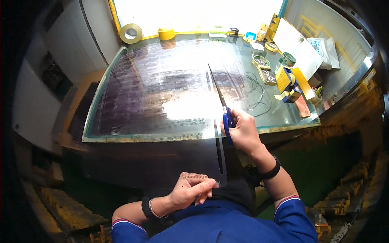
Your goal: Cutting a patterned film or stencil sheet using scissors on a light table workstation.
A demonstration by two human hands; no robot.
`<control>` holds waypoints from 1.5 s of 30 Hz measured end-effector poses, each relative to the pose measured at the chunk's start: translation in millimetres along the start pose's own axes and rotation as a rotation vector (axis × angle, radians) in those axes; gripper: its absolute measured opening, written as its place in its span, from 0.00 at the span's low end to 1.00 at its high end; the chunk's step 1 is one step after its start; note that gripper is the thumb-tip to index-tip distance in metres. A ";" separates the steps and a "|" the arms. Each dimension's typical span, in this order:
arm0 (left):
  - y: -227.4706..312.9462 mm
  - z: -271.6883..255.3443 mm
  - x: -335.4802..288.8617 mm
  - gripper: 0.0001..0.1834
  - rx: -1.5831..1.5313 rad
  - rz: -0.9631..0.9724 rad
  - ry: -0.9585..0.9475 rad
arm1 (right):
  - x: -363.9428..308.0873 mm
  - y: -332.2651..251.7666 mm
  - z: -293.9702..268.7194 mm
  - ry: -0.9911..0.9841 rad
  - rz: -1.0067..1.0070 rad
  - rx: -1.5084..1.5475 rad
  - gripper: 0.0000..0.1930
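Observation:
A large see-through film sheet (137, 91) printed with dark rows of small marks lies over the glass tabletop (279, 115). Its near part hangs past the table's front edge toward me. My left hand (193, 189) pinches the film's near right corner between thumb and fingers. In my right hand (244, 131) is a pair of scissors (219, 91) with blue handles, its long blades pointing away from me over the film's right side. The blades look nearly together. A long narrow gap runs along the film's right margin, below the scissors; glare hides part of it.
Along the back edge stand a large tape roll (131, 33) and a yellow tape roll (166, 33). At the right are a tape dispenser (287, 79), a reddish block (302, 106), a green-lidded jar (288, 59) and tins of small metal pieces (267, 75). Thin wire loops (259, 95) lie nearby.

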State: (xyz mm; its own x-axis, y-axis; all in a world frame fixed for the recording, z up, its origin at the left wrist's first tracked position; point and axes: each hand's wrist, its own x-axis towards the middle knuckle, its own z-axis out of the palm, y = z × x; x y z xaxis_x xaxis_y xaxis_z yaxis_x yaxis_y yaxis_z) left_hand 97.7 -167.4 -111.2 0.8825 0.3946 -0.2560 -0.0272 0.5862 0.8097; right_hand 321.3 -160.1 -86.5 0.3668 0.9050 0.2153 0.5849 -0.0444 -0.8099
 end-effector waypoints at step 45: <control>104.5 -153.5 -140.7 0.18 0.567 0.263 0.790 | -73.4 26.1 -13.8 0.274 0.014 0.319 0.10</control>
State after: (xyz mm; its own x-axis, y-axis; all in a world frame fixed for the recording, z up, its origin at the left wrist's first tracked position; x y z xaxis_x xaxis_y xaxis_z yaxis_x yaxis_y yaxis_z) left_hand -101.4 -53.0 -71.6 0.3112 0.9395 -0.1431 0.2329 0.0706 0.9699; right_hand 319.5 -233.5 -116.0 0.5770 0.7574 0.3056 0.3409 0.1166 -0.9328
